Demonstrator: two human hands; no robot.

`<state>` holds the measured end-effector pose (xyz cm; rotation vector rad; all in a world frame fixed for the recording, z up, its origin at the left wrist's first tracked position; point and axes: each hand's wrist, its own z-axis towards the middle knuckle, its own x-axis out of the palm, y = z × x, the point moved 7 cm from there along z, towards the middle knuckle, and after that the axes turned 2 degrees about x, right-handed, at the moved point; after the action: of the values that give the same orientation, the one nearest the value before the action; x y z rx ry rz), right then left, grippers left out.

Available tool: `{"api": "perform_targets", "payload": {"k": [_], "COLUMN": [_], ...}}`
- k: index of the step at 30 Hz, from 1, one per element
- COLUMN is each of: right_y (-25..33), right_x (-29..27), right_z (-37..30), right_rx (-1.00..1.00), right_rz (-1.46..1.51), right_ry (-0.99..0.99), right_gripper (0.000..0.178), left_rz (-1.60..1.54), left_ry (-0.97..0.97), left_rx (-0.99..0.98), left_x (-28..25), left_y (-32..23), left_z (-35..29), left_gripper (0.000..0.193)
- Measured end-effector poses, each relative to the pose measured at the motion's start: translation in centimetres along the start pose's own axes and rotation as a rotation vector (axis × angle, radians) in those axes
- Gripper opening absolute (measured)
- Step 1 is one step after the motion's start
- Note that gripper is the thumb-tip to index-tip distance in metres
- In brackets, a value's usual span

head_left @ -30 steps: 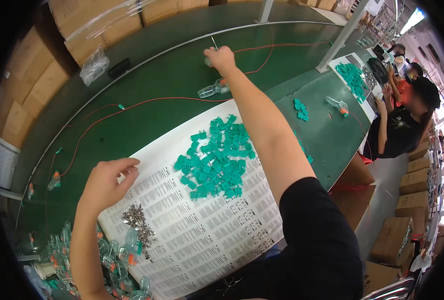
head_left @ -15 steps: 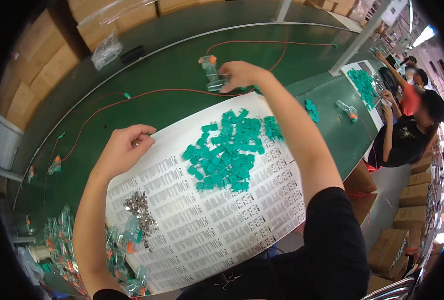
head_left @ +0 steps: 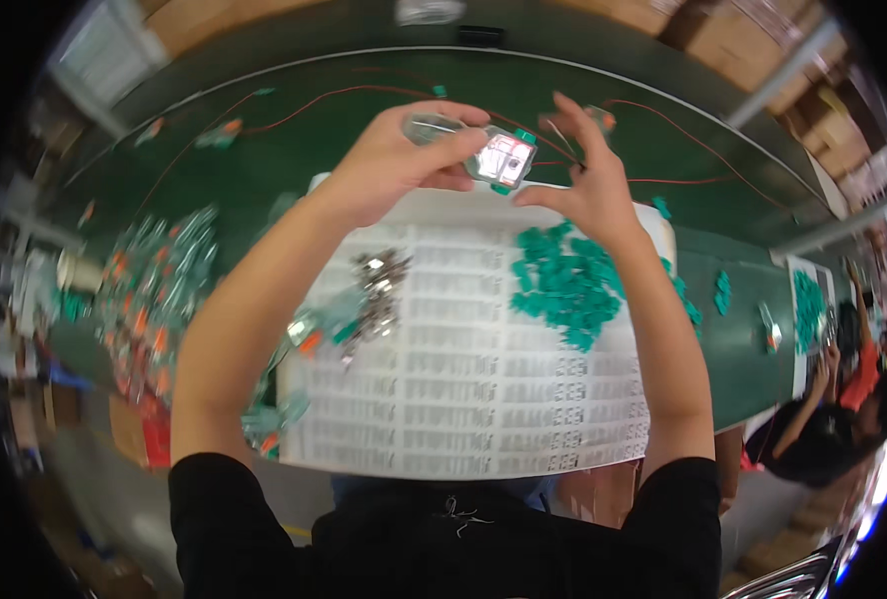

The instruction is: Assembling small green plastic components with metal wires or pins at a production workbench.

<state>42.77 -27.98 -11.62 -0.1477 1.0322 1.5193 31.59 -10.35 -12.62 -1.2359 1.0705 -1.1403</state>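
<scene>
My left hand (head_left: 404,160) is closed around a clear plastic housing (head_left: 426,128), held above the far edge of the printed sheet. Its right end is shiny and squarish, with green tabs on two opposite sides. Just to the right is my right hand (head_left: 593,180), its thumb and fingers spread apart around that end without gripping it. Below the right hand, a heap of small green plastic parts (head_left: 568,285) lies on the sheet (head_left: 453,399). Small shiny metal pieces (head_left: 376,295) are scattered on its left part, beside another clear housing with an orange part (head_left: 306,331).
Many clear housings with orange parts (head_left: 159,290) are piled on the left. Red cords (head_left: 309,108) cross the green table (head_left: 294,85) at the back. At the right, a co-worker in black (head_left: 828,439) sits by another green heap (head_left: 809,304). Cardboard boxes (head_left: 738,50) stand beyond.
My right hand has come back from the far table, and my left hand has risen from the sheet's left edge. A clear housing is now in my left hand. The view has turned.
</scene>
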Motion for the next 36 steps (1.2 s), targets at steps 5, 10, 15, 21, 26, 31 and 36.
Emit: {"api": "perform_targets", "payload": {"k": [5, 10, 15, 21, 26, 31, 36], "right_y": [-5.7, -10.3, 12.5, 26.1, 27.0, 23.6, 21.4], "right_x": [0.5, -21.6, -9.1, 4.6, 7.9, 11.1, 11.3], "right_z": [0.7, 1.9, -7.9, -16.1, -16.5, -17.9, -19.0], "right_rx": [0.253, 0.223, -0.671, -0.890, -0.722, -0.524, -0.433], "right_rz": [-0.087, -0.266, -0.705, 0.084, 0.095, -0.016, 0.005], "right_ry": [0.199, -0.509, 0.088, 0.189, -0.039, -0.080, 0.116], "right_gripper": [0.018, 0.029, 0.031, 0.022, 0.017, 0.020, 0.023], "left_rz": [-0.244, 0.079, 0.980, 1.908, 0.855, -0.355, -0.412], "left_ry": [-0.638, -1.129, -0.689, -0.679, -0.281, -0.204, -0.275], "left_rx": [0.255, -0.055, -0.660, -0.079, -0.449, -0.397, -0.252], "left_x": [-16.3, -39.3, -39.2, -33.1, -13.0, 1.6, 3.5], "left_y": [-4.5, -4.2, -4.3, -2.7, 1.0, 4.9, 6.2], "left_z": [-15.7, -32.0, -30.4, -24.0, -18.9, -20.3, -19.6], "left_gripper": [0.045, 0.047, 0.057, 0.051, 0.067, 0.058, 0.038]}}
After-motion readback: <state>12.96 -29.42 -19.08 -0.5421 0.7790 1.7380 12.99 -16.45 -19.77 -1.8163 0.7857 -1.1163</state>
